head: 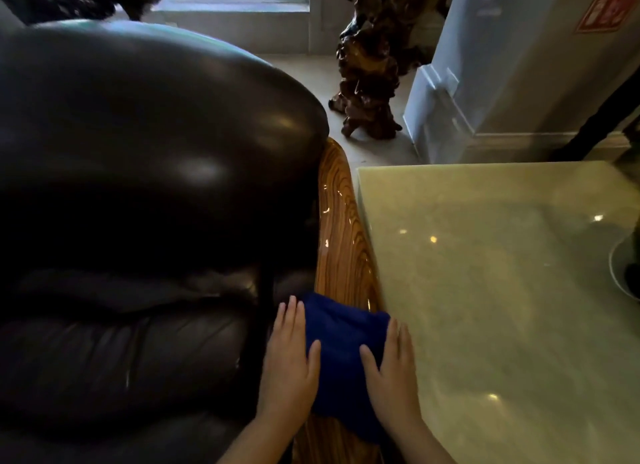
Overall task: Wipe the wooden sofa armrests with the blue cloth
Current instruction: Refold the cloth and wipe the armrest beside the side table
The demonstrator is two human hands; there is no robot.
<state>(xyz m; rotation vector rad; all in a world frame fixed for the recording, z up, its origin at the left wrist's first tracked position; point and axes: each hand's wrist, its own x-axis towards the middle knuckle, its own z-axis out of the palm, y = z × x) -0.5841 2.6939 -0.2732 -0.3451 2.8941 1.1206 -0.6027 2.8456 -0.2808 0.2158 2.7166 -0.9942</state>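
Observation:
A glossy wooden armrest (337, 228) with striped grain runs from the lower middle toward the back, between the sofa and a side table. The blue cloth (341, 356) lies draped over its near part. My left hand (289, 363) rests flat on the cloth's left side, thumb spread over the fabric. On the cloth's right side my right hand (393, 370) presses down the same way, fingers straight. Both hands hold the cloth against the wood. The armrest under the cloth is hidden.
A dark leather sofa (138, 186) fills the left. A pale stone-topped side table (502, 290) stands tight against the armrest's right edge. A gnarled wooden root sculpture (367, 65) and a white pillar (485, 65) stand on the floor behind.

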